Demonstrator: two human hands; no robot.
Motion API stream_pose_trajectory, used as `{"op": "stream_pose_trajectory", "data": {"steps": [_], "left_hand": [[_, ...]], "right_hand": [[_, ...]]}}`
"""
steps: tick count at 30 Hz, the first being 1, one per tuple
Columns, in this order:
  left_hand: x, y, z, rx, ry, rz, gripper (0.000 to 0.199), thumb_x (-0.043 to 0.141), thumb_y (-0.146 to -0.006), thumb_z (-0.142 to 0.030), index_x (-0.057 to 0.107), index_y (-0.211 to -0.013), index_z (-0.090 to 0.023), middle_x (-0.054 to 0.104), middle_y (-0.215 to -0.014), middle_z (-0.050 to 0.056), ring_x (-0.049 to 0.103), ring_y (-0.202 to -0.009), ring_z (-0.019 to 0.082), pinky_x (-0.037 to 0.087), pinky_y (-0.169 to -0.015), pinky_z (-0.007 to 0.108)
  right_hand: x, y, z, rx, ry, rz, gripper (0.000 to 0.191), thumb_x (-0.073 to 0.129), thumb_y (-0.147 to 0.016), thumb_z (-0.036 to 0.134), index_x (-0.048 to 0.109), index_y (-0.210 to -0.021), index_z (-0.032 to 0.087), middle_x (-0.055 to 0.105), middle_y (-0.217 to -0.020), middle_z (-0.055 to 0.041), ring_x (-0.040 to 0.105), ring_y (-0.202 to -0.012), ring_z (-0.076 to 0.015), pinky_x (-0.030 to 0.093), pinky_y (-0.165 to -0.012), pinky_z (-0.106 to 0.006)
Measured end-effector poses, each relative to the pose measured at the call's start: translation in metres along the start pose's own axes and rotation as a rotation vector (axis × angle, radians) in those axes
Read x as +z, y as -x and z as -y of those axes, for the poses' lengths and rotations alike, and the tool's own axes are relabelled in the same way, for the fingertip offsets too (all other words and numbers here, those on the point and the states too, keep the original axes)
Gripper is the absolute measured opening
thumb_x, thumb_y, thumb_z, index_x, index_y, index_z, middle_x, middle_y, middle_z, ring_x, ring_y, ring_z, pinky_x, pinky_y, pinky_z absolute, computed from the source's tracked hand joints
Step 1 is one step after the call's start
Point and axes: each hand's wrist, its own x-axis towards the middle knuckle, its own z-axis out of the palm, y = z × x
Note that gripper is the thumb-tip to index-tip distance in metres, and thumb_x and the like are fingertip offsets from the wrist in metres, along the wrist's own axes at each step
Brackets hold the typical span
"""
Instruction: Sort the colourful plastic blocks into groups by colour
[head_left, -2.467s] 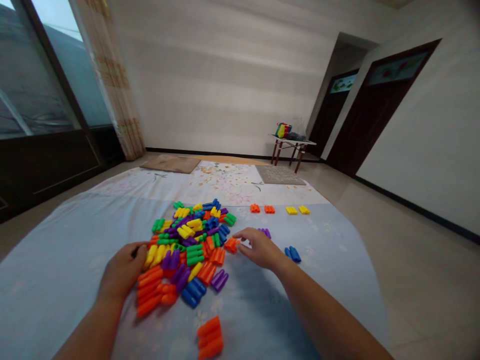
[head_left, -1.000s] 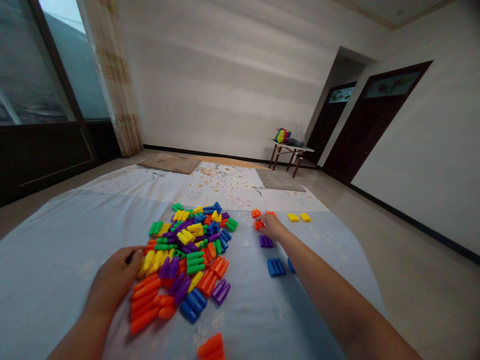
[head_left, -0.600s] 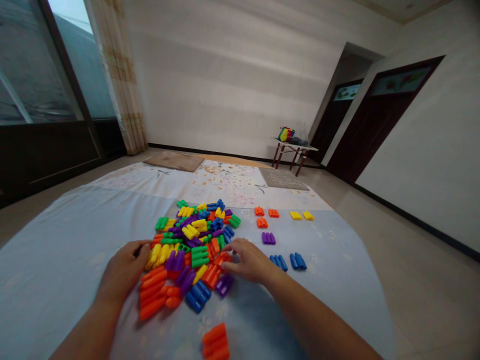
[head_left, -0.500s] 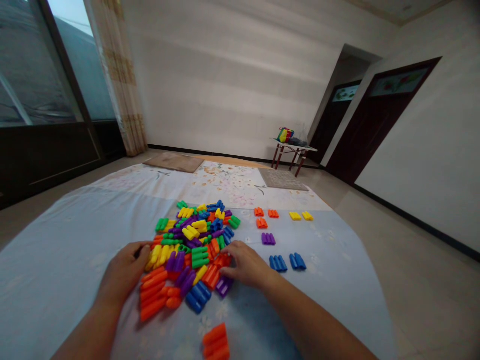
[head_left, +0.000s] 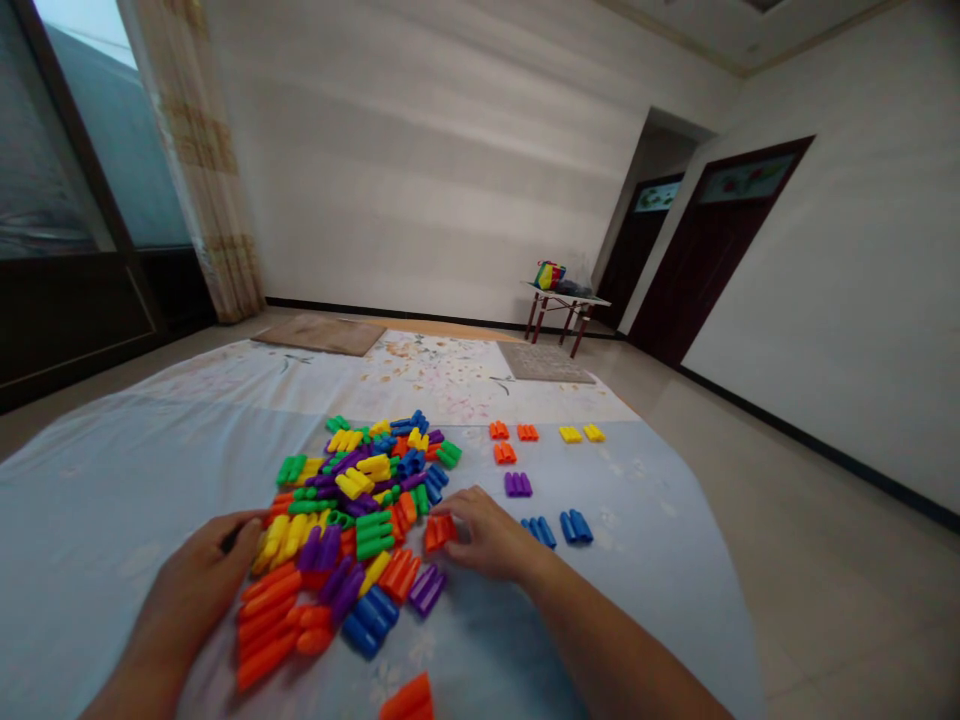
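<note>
A person's left hand (head_left: 196,578), thumb and forefinger curving toward each other, rests against the left edge of a pile of coloured plastic blocks (head_left: 373,537); whether it grips one of them cannot be told. Beyond the pile, toward its left, lies a brown mat (head_left: 322,335). The pile mixes orange, yellow, green, purple and blue on a pale blue cloth (head_left: 637,580). On the near side of the pile sits a separate orange block (head_left: 411,700), cut off by the lower edge of view, and at its near right edge a purple block (head_left: 427,590). Just right of the pile, the right hand (head_left: 487,537) pinches an orange three-tube block (head_left: 438,534) between thumb and fingers. Farther right of the pile lie three loose orange blocks (head_left: 527,433), a lone purple piece (head_left: 517,485), two blue blocks (head_left: 576,527), one partly hidden by the wrist, and two yellow blocks (head_left: 570,435).
</note>
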Motion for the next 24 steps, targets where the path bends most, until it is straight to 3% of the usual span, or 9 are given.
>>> {"op": "stream_pose_trajectory", "data": {"steps": [4,6,10,14,20,24], "left_hand": [[0.0,0.0,-0.001,-0.075,0.039,0.057,0.051,0.036,-0.076,-0.052,0.067,-0.099,-0.019,0.07,-0.103,0.009,0.063,-0.094,0.025,0.05,-0.08,0.033],[-0.001,0.0,-0.002,-0.084,0.046,0.062,0.051,0.035,-0.076,-0.053,0.067,-0.099,-0.019,0.069,-0.104,0.009,0.063,-0.096,0.025,0.049,-0.082,0.033],[-0.002,0.0,-0.006,-0.088,0.051,0.057,0.052,0.035,-0.074,-0.052,0.067,-0.097,-0.018,0.07,-0.102,0.01,0.063,-0.093,0.025,0.049,-0.081,0.032],[-0.003,0.001,-0.007,-0.073,0.055,0.058,0.051,0.036,-0.075,-0.052,0.066,-0.098,-0.018,0.07,-0.101,0.009,0.063,-0.091,0.023,0.049,-0.079,0.03],[-0.002,0.004,-0.005,-0.06,0.043,0.064,0.047,0.037,-0.08,-0.048,0.065,-0.103,-0.017,0.068,-0.105,0.009,0.061,-0.096,0.022,0.046,-0.082,0.029],[-0.002,0.005,-0.005,-0.058,0.051,0.063,0.045,0.037,-0.082,-0.045,0.065,-0.103,-0.017,0.068,-0.105,0.01,0.061,-0.096,0.022,0.046,-0.084,0.031]], "right_hand": [[-0.032,-0.008,-0.03,0.086,0.025,-0.216,0.043,0.059,-0.074,0.011,0.06,-0.116,0.019,0.064,-0.116,-0.0077,0.055,-0.109,-0.0192,0.04,-0.097,-0.037],[-0.051,-0.014,-0.05,0.187,0.104,-0.266,0.044,0.057,-0.074,0.009,0.06,-0.117,0.019,0.063,-0.118,-0.0081,0.056,-0.109,-0.0195,0.04,-0.098,-0.038],[-0.073,-0.026,-0.084,0.347,0.245,-0.246,0.05,0.054,-0.071,0.003,0.061,-0.118,0.017,0.063,-0.12,-0.0087,0.056,-0.112,-0.0211,0.039,-0.1,-0.038],[-0.071,-0.032,-0.102,0.366,0.256,-0.184,0.052,0.053,-0.068,-0.001,0.063,-0.115,0.017,0.064,-0.119,-0.0081,0.055,-0.114,-0.0224,0.038,-0.101,-0.037],[-0.068,-0.032,-0.105,0.359,0.245,-0.135,0.051,0.053,-0.068,-0.002,0.064,-0.113,0.019,0.064,-0.119,-0.0067,0.055,-0.115,-0.0213,0.037,-0.102,-0.036],[-0.067,-0.023,-0.074,0.278,0.245,-0.2,0.046,0.056,-0.074,0.006,0.059,-0.119,0.018,0.058,-0.125,-0.0101,0.05,-0.118,-0.0209,0.035,-0.103,-0.038]]}}
